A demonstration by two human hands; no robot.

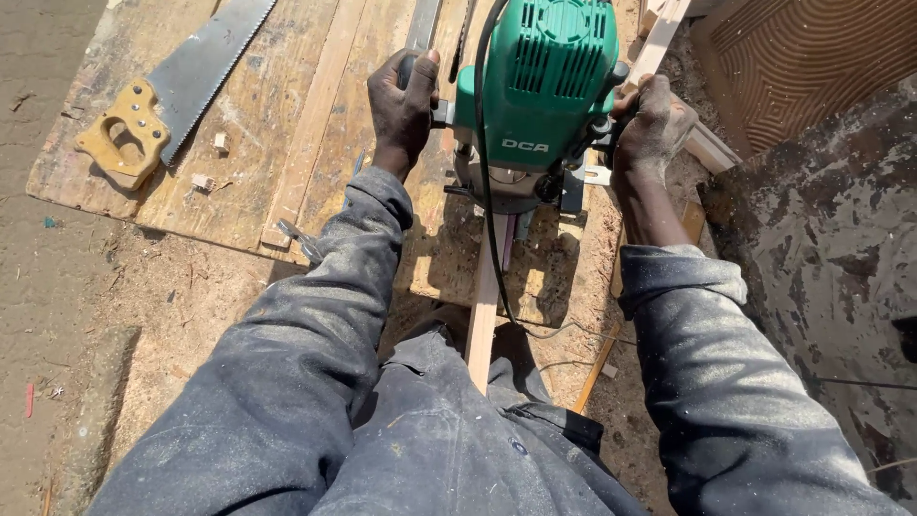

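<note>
A green electric router (540, 86) stands upright on a narrow wooden strip (484, 315) that runs toward me over a worn plywood board (258, 124). My left hand (403, 105) is closed around the router's left side handle. My right hand (652, 124) grips the handle on its right side. The black power cord (487, 191) hangs down the front of the machine and trails along the strip to the ground. The router base and bit are partly hidden under the motor housing.
A handsaw with a yellow handle (124, 134) lies on the board at the left. Small wood offcuts (203, 182) sit near it. A rough dark wall (831, 248) rises at the right. Sawdust covers the ground around my knees.
</note>
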